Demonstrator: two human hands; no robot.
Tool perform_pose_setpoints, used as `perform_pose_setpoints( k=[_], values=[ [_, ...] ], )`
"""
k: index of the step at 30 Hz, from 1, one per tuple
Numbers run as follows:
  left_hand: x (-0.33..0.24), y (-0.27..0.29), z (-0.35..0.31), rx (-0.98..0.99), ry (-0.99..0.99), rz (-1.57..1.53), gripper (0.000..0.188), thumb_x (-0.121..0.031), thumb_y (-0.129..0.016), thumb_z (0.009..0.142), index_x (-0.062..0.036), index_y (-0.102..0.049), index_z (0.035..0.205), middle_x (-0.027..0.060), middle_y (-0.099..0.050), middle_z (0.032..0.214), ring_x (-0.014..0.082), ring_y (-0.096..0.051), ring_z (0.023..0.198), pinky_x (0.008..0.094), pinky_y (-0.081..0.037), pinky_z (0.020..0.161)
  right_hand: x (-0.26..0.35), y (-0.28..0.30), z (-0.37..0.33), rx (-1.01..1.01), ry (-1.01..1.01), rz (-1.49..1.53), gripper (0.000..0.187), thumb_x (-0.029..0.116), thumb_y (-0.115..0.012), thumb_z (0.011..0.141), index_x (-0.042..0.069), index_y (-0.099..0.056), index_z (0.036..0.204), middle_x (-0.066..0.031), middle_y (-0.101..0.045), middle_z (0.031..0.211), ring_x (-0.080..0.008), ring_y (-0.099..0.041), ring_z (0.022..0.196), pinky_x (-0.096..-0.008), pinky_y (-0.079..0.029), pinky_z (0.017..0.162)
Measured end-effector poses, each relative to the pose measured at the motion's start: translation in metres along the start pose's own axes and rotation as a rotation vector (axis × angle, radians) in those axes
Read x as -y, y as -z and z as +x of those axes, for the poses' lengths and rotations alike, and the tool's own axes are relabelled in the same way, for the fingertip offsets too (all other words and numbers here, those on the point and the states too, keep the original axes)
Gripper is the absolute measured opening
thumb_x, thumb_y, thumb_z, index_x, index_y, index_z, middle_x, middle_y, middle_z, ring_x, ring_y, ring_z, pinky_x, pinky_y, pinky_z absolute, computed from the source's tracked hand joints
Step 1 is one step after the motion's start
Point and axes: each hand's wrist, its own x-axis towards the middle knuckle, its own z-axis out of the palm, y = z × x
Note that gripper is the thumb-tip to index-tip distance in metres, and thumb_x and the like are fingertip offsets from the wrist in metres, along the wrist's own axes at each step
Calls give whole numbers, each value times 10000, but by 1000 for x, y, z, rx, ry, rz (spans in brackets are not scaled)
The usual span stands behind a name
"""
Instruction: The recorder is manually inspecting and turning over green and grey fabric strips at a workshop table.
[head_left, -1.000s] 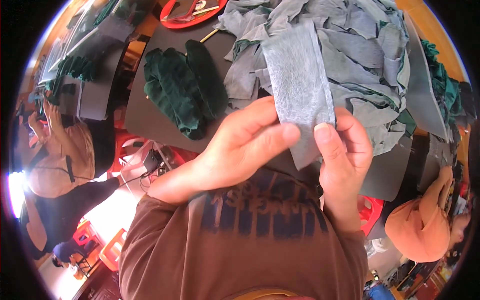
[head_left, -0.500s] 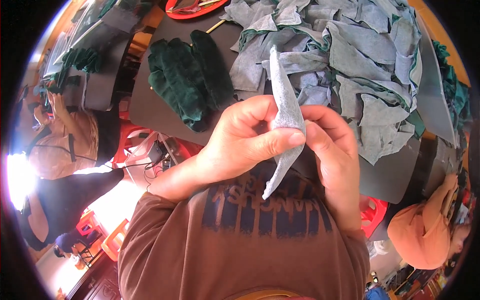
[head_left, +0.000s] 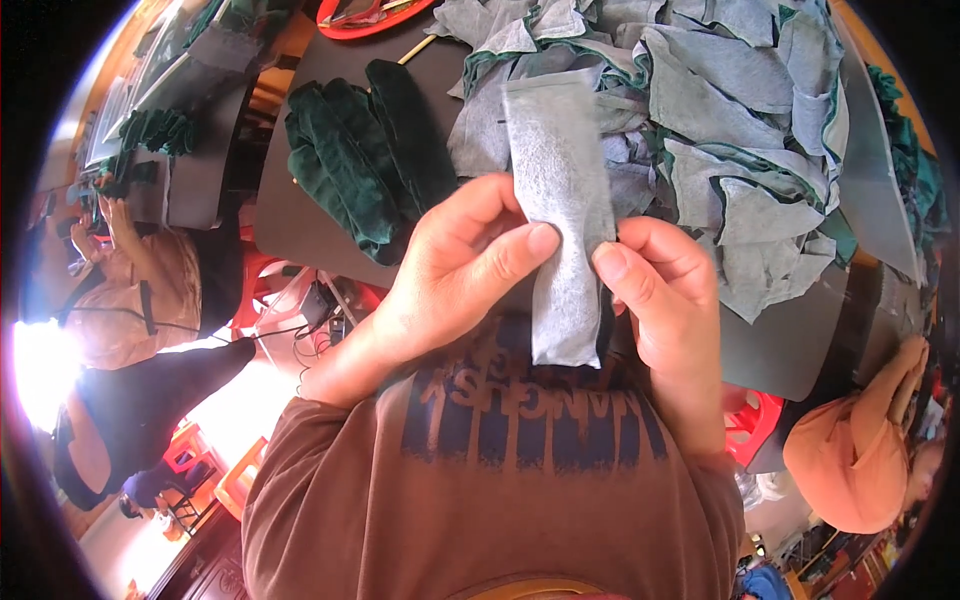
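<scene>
Both the left hand (head_left: pixel 455 275) and the right hand (head_left: pixel 665 290) pinch a long grey felt strip (head_left: pixel 560 210) by its edges, upright above the heap of grey fabric pieces (head_left: pixel 740 130) — a loosened thumb could let it twist or drop among them.

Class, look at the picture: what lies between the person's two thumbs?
In the head view, the grey fabric strip lies between the thumbs: the left hand and right hand pinch it from either side, in front of the brown shirt.

red tray (head_left: pixel 375 15) — cut off at top
</scene>
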Motion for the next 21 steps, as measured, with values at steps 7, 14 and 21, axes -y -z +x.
perform_pose_setpoints(
  k=[7,14,21],
  values=[
    [16,15,-1,-82,-558,482,167,-49,-657,773,-9,-547,892,60,-526,783,129,-491,667,238,-394,588,-11,2,-1,-20,237,-55,126,44,-667,792,53,-559,728,74,-479,628,7,-376,568,-153,-290,511],
    [14,-1,1,162,-273,253,159,-100,-652,805,-14,-547,889,40,-519,808,109,-488,673,240,-399,587,-11,5,0,75,243,89,141,34,-684,773,53,-554,721,73,-476,627,-3,-390,569,-160,-306,516],
    [7,-5,-2,160,139,-280,92,-136,-578,872,-58,-531,888,-29,-523,787,43,-440,649,180,-358,581,-8,2,-1,83,101,261,99,72,-671,791,36,-581,769,34,-545,678,-18,-427,583,-173,-335,515]
  ],
)
